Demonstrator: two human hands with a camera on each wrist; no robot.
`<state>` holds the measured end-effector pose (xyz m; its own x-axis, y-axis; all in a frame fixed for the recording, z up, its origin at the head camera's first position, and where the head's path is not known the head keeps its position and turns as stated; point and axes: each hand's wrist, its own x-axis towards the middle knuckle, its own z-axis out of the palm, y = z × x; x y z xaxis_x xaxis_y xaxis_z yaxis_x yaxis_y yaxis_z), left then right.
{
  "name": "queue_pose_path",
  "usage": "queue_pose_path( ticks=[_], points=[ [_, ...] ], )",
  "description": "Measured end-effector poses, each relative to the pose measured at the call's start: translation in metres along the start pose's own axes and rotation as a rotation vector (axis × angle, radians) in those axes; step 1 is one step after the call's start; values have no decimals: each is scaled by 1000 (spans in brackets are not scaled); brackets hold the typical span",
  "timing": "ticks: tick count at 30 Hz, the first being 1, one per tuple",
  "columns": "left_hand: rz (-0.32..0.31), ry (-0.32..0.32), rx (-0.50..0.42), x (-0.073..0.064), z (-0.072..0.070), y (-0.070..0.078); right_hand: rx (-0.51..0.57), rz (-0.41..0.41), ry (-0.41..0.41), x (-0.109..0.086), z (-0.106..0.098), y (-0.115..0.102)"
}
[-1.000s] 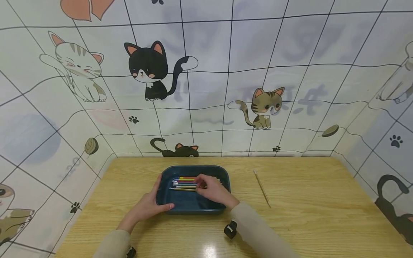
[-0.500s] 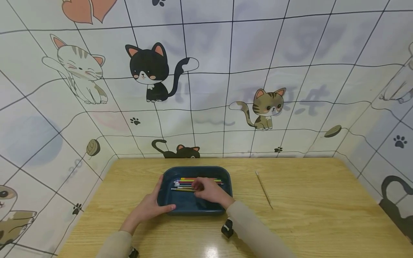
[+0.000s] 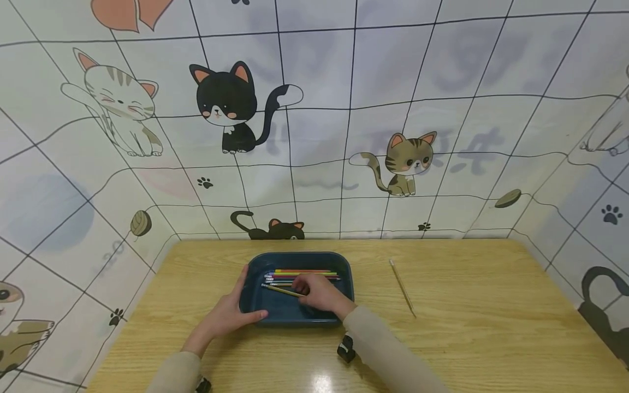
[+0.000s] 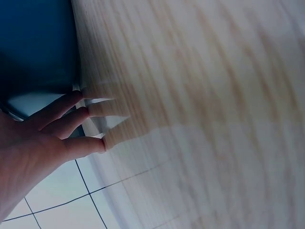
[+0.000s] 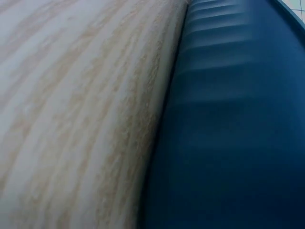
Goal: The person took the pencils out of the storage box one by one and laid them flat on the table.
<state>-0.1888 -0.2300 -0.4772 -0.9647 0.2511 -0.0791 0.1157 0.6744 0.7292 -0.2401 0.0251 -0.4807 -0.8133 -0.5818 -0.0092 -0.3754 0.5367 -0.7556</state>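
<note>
A dark blue tray point(image 3: 297, 322) stands on the wooden table with several coloured pencils point(image 3: 302, 271) lying side by side in it. My right hand point(image 3: 321, 295) is over the inside of the tray, fingers curled, pinching a gold pencil point(image 3: 281, 290) near its right end. That pencil lies slanted, in front of the row, its eraser end to the left. At the tray's left side is my left hand point(image 3: 228, 314), fingers extended along the outer wall and thumb at the front left corner. The left wrist view shows its straight fingers point(image 4: 57, 112) beside the tray; the right wrist view shows no hand.
To the right of the tray, a single light wooden pencil point(image 3: 402, 288) lies on the table point(image 3: 472, 305). Behind the table hangs a white cloth wall point(image 3: 319, 131) with printed cats and a grid. Both wrists carry small black cameras point(image 3: 346, 348).
The gold pencil has swung away from the row, its right end now nearer the front of the tray. My right hand has shifted slightly left; the left hand keeps its place.
</note>
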Motion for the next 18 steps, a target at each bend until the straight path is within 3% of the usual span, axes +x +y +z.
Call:
queue_pose_path(
  ticks=[4,12,18],
  points=[
    [-2,-4,9,1,0,-1,-20,30,-15,0,1,-2],
    [-5,-9,4,1,-1,0,-76,16,-15,0,3,-2],
    [-9,-11,7,0,-1,1,12,23,-26,-2,1,0]
  ],
)
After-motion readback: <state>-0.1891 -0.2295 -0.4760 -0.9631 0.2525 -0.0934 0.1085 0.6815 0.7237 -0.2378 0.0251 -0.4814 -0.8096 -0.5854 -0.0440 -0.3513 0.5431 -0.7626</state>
